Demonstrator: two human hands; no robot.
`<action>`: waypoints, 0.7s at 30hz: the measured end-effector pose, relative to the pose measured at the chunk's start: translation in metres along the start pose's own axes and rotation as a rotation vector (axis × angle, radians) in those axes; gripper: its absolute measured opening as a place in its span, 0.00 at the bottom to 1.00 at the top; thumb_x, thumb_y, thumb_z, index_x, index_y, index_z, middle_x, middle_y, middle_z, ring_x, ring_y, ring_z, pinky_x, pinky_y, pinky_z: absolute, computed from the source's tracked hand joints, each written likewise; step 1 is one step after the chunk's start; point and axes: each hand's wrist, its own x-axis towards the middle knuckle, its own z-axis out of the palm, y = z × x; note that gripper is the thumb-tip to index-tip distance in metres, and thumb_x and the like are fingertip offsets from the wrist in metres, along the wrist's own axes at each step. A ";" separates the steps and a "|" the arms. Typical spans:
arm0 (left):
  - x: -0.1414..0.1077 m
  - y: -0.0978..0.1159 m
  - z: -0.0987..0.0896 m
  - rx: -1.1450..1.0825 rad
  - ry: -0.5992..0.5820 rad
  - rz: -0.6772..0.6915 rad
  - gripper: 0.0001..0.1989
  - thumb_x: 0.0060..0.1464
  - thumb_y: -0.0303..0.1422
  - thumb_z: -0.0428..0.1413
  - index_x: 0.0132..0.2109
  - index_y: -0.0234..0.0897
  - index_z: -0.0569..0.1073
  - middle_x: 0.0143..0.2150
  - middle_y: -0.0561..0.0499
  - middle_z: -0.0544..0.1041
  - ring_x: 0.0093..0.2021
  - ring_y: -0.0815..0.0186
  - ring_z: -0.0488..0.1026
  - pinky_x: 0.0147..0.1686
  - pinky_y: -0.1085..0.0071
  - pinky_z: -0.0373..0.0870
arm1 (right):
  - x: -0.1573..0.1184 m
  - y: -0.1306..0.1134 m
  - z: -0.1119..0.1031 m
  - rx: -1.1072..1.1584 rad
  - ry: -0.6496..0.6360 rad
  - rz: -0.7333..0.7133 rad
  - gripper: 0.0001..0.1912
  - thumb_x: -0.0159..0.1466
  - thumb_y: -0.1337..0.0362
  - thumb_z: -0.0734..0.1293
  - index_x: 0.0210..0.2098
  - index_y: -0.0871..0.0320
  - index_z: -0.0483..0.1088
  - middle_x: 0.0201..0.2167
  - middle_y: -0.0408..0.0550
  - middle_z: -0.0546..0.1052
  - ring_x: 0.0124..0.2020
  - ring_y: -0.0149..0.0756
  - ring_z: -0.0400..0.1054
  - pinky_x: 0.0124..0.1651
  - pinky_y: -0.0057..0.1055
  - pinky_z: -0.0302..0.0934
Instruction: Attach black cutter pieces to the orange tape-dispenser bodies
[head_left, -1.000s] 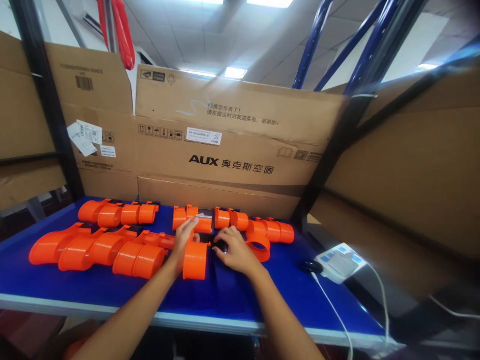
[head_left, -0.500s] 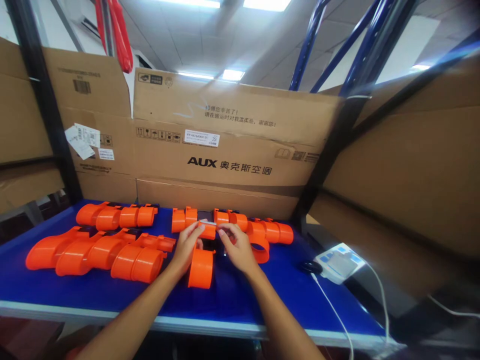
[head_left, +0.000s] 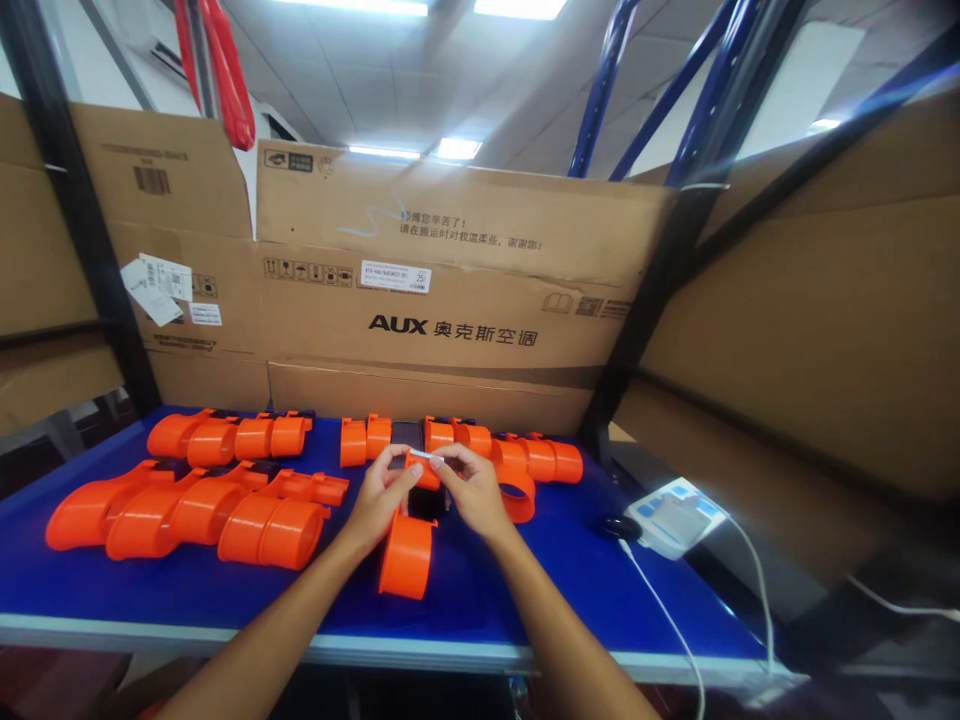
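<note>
Over the middle of the table, my left hand (head_left: 381, 497) is closed on the left side of a small orange plastic piece (head_left: 421, 470), its thumb on the front face. A thin white strip (head_left: 427, 455) runs along the top edge of that piece. My right hand (head_left: 478, 492) pinches its right end, thumb and fingers close to the strip. Just below my hands lies a wide orange plastic ring (head_left: 407, 560). Something black (head_left: 427, 502) shows between my hands; my fingers partly hide it, so I cannot tell what it is.
Several orange rings (head_left: 289, 530) lie in rows on the blue table (head_left: 480, 610) at left, and more orange rings (head_left: 536, 460) stand behind and right. A white device (head_left: 679, 515) with cables sits at right. Cardboard panels (head_left: 330, 330) and dark posts (head_left: 637, 310) enclose the back and sides.
My right hand has come in to the left and now pinches the piece's right end. The piece has shifted slightly right. The ring below has moved a little toward me.
</note>
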 end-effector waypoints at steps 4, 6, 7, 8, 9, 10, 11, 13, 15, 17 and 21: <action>0.001 0.001 0.001 -0.019 0.021 0.010 0.29 0.51 0.48 0.64 0.54 0.39 0.67 0.19 0.61 0.68 0.16 0.72 0.62 0.19 0.77 0.56 | 0.003 0.001 0.000 -0.009 0.022 -0.035 0.16 0.63 0.49 0.71 0.37 0.56 0.77 0.30 0.46 0.77 0.25 0.33 0.65 0.27 0.30 0.60; 0.002 0.000 0.000 -0.037 0.032 0.008 0.28 0.51 0.48 0.64 0.53 0.39 0.68 0.19 0.61 0.68 0.16 0.72 0.61 0.19 0.77 0.56 | 0.005 0.001 0.000 -0.017 0.048 -0.060 0.15 0.62 0.50 0.71 0.36 0.56 0.77 0.32 0.47 0.77 0.28 0.35 0.67 0.30 0.31 0.62; 0.003 0.000 -0.001 -0.047 0.038 0.007 0.28 0.50 0.48 0.64 0.53 0.39 0.68 0.18 0.61 0.67 0.16 0.73 0.61 0.18 0.77 0.55 | 0.005 0.002 -0.001 -0.019 0.063 -0.068 0.14 0.62 0.50 0.71 0.35 0.56 0.77 0.32 0.47 0.78 0.30 0.36 0.68 0.32 0.31 0.63; 0.004 0.000 -0.002 -0.058 0.045 0.008 0.28 0.50 0.48 0.65 0.52 0.39 0.69 0.17 0.61 0.66 0.15 0.73 0.60 0.18 0.77 0.55 | 0.006 0.002 -0.001 -0.021 0.077 -0.073 0.14 0.62 0.51 0.71 0.35 0.56 0.77 0.32 0.47 0.78 0.30 0.36 0.68 0.33 0.32 0.63; 0.004 0.000 -0.003 -0.070 0.055 0.009 0.28 0.50 0.48 0.65 0.52 0.39 0.69 0.16 0.62 0.65 0.15 0.73 0.59 0.17 0.77 0.55 | 0.006 0.002 -0.001 -0.019 0.092 -0.073 0.14 0.62 0.51 0.71 0.35 0.56 0.77 0.31 0.47 0.77 0.31 0.36 0.68 0.34 0.32 0.63; 0.005 0.000 -0.004 -0.086 0.070 0.009 0.27 0.50 0.48 0.65 0.51 0.39 0.70 0.15 0.62 0.64 0.14 0.73 0.58 0.17 0.77 0.54 | 0.006 0.002 -0.002 -0.014 0.109 -0.071 0.14 0.62 0.51 0.71 0.35 0.56 0.76 0.31 0.47 0.77 0.31 0.36 0.68 0.35 0.32 0.63; 0.006 0.000 -0.006 -0.107 0.088 0.007 0.27 0.50 0.48 0.65 0.51 0.39 0.70 0.14 0.63 0.62 0.14 0.73 0.57 0.16 0.77 0.54 | 0.005 0.002 -0.003 -0.004 0.126 -0.069 0.14 0.62 0.51 0.71 0.35 0.56 0.76 0.31 0.46 0.77 0.31 0.37 0.68 0.36 0.32 0.64; 0.007 0.000 -0.007 -0.165 0.125 -0.009 0.25 0.49 0.48 0.65 0.50 0.40 0.71 0.13 0.64 0.60 0.12 0.73 0.55 0.15 0.77 0.53 | 0.005 0.001 -0.005 0.025 0.151 -0.067 0.13 0.62 0.52 0.72 0.34 0.56 0.75 0.31 0.46 0.77 0.33 0.37 0.69 0.38 0.33 0.64; 0.008 0.001 -0.007 -0.243 0.146 -0.039 0.24 0.49 0.48 0.65 0.48 0.41 0.71 0.13 0.64 0.59 0.11 0.74 0.54 0.15 0.78 0.52 | 0.004 -0.001 -0.006 0.052 0.150 -0.070 0.12 0.61 0.53 0.72 0.33 0.56 0.75 0.31 0.45 0.77 0.34 0.38 0.69 0.40 0.34 0.64; 0.008 0.002 -0.006 -0.327 0.152 -0.073 0.23 0.48 0.47 0.66 0.46 0.41 0.71 0.13 0.65 0.59 0.10 0.76 0.53 0.15 0.78 0.52 | 0.003 -0.003 -0.007 0.066 0.135 -0.077 0.12 0.61 0.53 0.72 0.33 0.56 0.75 0.31 0.45 0.76 0.34 0.37 0.69 0.41 0.34 0.64; 0.008 0.008 -0.005 -0.444 0.221 -0.102 0.22 0.45 0.45 0.68 0.42 0.41 0.70 0.14 0.66 0.58 0.10 0.78 0.51 0.14 0.80 0.50 | 0.004 -0.004 -0.008 0.068 0.178 -0.095 0.12 0.62 0.53 0.71 0.33 0.55 0.74 0.30 0.44 0.75 0.33 0.36 0.68 0.38 0.32 0.63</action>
